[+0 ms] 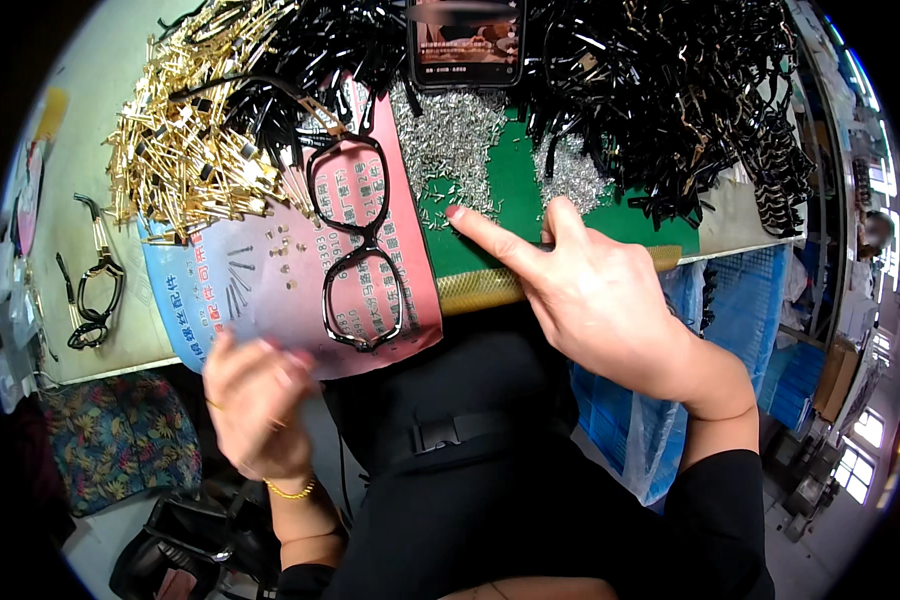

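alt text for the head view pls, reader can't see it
A person's right hand reaches toward small silvery parts on a green mat, with the blurred left hand near a printed sheet bearing a black glasses frame. Heaps of gold pieces and black pieces, plus a phone, are behind.

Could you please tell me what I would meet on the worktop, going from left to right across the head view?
Dark-and-gold eyewear frame → heap of gold-coloured parts → front of the black glasses frame → larger pile of small silver pieces → smaller pile of small silver pieces.
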{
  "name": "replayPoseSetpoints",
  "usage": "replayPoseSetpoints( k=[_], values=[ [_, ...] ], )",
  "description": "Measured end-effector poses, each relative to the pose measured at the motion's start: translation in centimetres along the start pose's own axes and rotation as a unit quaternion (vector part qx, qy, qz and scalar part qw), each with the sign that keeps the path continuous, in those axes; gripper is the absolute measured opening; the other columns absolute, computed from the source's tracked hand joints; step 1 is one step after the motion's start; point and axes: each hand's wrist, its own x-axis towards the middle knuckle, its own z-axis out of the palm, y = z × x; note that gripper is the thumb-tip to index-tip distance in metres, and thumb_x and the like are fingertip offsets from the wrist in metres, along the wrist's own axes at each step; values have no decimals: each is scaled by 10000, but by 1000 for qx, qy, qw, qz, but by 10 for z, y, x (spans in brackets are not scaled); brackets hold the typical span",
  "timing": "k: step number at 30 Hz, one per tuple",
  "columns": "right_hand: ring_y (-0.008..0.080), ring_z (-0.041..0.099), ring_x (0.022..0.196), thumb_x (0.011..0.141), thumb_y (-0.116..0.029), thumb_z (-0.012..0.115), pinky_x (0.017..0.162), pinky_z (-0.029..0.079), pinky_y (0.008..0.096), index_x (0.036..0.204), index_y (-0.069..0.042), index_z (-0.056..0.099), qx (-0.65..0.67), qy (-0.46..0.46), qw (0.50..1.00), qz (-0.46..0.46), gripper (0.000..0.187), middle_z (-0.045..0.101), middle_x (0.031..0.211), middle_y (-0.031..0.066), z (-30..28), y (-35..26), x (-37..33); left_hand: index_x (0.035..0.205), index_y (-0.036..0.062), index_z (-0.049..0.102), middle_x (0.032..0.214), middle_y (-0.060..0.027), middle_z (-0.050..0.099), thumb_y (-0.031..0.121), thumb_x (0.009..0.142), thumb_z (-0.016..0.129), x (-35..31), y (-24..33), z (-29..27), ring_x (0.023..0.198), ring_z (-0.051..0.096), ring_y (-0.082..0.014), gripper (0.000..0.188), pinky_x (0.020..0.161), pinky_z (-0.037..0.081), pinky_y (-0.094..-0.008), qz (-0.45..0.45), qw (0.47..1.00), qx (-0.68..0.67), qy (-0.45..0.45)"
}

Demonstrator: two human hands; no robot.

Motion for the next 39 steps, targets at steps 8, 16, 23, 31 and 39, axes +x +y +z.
replayPoseSetpoints(
  k=[8,16,23,31,39],
  values=[
    [307,696,732,864,-41,609,556,569,400,1456,-221,518,164,16,983,-86,625,598,1206,169,-19,-1,2,907,74,555,968,-67,730,-6,783,778,7,15,50,968,696,-301,268,1043,511,-558,24,996,-57,-60],
    [285,672,744,762,-26,666,574,580,376,1410,-95,539,148,-55,969,-190,664,602,1385,93,-11,-2,20,972,18,564,975,-132,660,-153,817,699,12,11,50,955,721,-298,268,1073,483,-535,-48,987,-145,-47],
    [216,612,663,798,-62,694,527,538,301,1388,-185,597,156,-16,969,-193,610,650,1352,-7,1,2,23,988,18,570,933,-122,674,-162,822,692,19,14,50,923,725,-294,274,1035,509,-522,-51,989,-132,-53],
    [219,632,666,761,-43,696,513,541,293,1337,-161,631,167,-12,967,-192,591,664,1328,-2,3,3,24,952,8,575,901,-130,673,-152,839,662,28,21,50,872,719,-294,214,996,535,-523,-7,995,-56,-80],
    [188,628,667,757,-36,691,523,542,285,1321,-142,646,174,0,966,-191,576,674,1305,2,4,5,25,1008,9,583,881,-145,679,-183,839,568,36,24,45,868,707,-293,255,992,536,-515,-86,987,-58,-126]
  ],
)
